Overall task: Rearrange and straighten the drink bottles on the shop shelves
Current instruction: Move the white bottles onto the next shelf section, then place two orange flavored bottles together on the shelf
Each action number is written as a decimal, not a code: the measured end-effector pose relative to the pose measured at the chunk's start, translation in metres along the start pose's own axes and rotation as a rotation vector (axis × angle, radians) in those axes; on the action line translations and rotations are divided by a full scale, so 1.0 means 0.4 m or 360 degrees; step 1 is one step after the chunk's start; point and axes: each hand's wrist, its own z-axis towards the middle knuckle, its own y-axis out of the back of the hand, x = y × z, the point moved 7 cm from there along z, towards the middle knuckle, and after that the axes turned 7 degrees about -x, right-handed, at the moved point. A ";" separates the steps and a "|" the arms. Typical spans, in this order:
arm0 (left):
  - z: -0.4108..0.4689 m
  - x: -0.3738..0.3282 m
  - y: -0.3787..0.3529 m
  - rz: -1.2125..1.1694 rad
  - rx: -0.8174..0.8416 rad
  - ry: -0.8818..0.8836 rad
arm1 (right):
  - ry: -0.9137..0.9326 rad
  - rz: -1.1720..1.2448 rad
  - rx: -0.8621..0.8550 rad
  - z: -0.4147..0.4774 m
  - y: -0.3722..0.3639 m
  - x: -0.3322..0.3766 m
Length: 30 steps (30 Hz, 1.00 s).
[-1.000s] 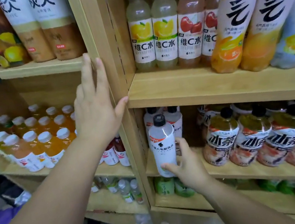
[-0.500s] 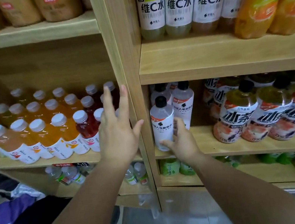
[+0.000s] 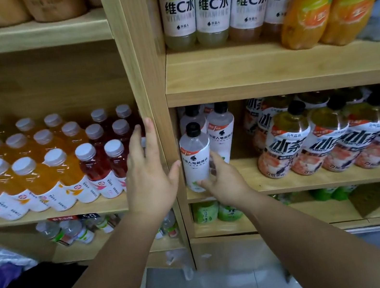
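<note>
The right hand (image 3: 226, 183) had its fingers (image 3: 216, 164) curled round the white bottle (image 3: 196, 158). The left hand (image 3: 150, 176) rested flat, fingers straight, on the post (image 3: 141, 76). Tea bottles (image 3: 287, 141) at three o'clock looked not yet tidied.

Soft, even light falls from above, with deep shadow under the pale wooden shelf boards (image 3: 274, 78). The right edge bends and looks smeared, perhaps from motion.

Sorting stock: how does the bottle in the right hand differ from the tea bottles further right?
The held bottle is clear with a mostly white label; the tea bottles hold yellowish drink with orange-patterned labels. The held bottle is slimmer, the tea bottles wider. Both have black caps.
</note>
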 end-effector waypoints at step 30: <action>0.404 -0.642 -0.180 -0.0852 0.0108 0.0269 | 0.0712 -0.0111 -0.0792 0.046 0.961 0.233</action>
